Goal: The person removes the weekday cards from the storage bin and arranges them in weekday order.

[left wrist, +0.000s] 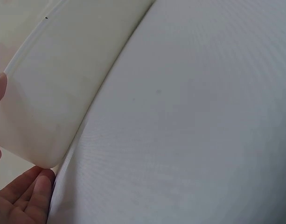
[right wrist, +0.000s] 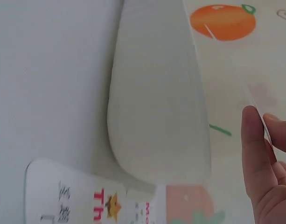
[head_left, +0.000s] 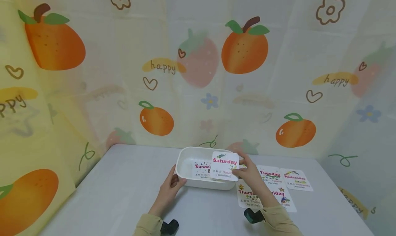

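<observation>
A white plastic bin [head_left: 205, 183] stands on the table, with a Sunday card [head_left: 201, 170] inside it. My left hand [head_left: 171, 185] holds the bin's left end; in the left wrist view the thumb lies at the rim and other fingers touch the bottom corner of the bin wall [left wrist: 54, 88]. Between thumb and fingers, my right hand [head_left: 250, 173] pinches a Saturday card [head_left: 223, 172] above the bin's right part. The right wrist view shows this card nearly edge-on, in the fingers of the right hand [right wrist: 266, 163].
Right of the bin lie a Tuesday card [head_left: 270, 171], a Wednesday card [head_left: 296, 179], a Thursday card [head_left: 245, 199] and a Friday card [head_left: 285, 202]. The right forearm covers parts of them. A fruit-patterned curtain [head_left: 198, 119] hangs behind the white table [head_left: 117, 194].
</observation>
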Available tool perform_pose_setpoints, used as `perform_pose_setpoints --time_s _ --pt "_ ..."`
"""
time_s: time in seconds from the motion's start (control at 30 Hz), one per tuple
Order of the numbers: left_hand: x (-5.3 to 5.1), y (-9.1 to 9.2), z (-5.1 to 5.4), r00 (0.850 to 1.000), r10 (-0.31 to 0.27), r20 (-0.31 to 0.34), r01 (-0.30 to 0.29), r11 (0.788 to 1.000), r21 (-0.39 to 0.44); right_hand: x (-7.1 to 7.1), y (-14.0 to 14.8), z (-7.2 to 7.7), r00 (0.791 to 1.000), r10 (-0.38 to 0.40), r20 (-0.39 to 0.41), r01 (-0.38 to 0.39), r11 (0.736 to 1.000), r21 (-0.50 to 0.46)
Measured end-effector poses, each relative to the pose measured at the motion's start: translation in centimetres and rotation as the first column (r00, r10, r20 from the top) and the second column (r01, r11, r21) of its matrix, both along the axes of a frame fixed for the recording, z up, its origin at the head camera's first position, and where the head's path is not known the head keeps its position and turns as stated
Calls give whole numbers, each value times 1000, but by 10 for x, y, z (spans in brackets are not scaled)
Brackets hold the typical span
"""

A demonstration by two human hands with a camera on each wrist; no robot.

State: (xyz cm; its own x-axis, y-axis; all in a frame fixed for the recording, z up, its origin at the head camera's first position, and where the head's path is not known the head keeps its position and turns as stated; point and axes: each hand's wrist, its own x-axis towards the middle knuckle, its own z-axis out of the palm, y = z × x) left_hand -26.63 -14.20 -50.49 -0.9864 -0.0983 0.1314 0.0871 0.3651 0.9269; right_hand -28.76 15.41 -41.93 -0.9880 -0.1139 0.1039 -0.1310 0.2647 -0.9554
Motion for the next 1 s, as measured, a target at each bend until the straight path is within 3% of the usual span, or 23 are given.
perform_pose_setpoints --time_s 0.6,0.83,1.0 --pt "-1 -1 -1 1000 -17 -21 17 1000 0 37 94 -24 982 -116 147 110 993 53" --pt "1 -1 -2 999 -32 -25 33 999 11 47 133 -31 973 -149 176 121 980 157" --pt "-1 -1 -3 1000 -15 -18 15 1000 4 52 165 -37 960 -214 182 156 945 289"
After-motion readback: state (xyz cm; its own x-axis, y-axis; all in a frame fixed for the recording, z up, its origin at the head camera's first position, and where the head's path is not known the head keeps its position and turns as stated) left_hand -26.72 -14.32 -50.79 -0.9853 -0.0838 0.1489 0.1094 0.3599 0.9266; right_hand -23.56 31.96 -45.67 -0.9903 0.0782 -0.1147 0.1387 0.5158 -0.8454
